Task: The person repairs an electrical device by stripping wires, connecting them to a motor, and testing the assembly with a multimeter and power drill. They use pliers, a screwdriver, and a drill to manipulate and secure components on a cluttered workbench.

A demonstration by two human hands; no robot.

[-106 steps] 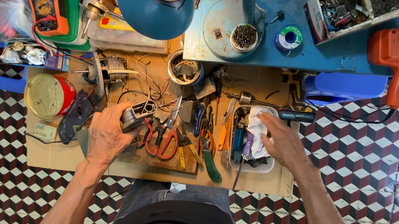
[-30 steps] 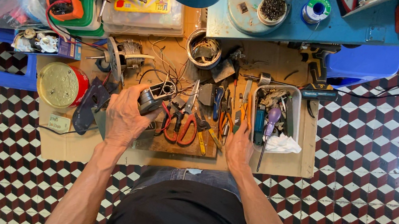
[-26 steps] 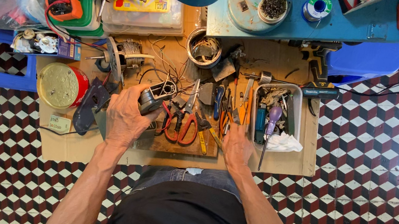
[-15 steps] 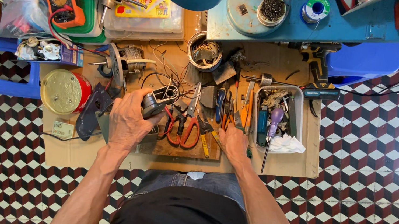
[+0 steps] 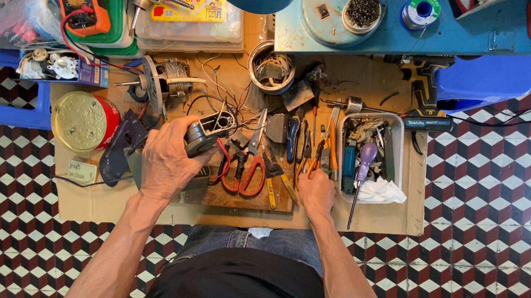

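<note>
Grey and boxy, the small wired part [image 5: 208, 133] is sitting in your left hand [image 5: 168, 164], and you are holding it just left of the red-handled scissors [image 5: 250, 161] on the cardboard sheet [image 5: 369, 222]. Your fingers are wrapping around its lower end, closed firmly on it, while thin wires are trailing from its top toward the motor [image 5: 165, 79] up and to the left of the scissors.

Your right hand [image 5: 316, 193] is resting to the right of the scissors, at the lower ends of the row of hand tools. Its fingertips are curling together on a thin orange-handled tool [image 5: 311, 168]; whether they are already pinching it or only touching it, you cannot tell from this view. The white tray [image 5: 393, 150] of bits, with a purple screwdriver [image 5: 363, 170] leaning out of it, is lying further right of the scissors.

You seem to be at the tool-picking step, with the part steadied for work. The next move is calling for a clean lift of one tool out of the crowded row, then bringing its tip across the scissors to the part without snagging the loose wires.
</note>
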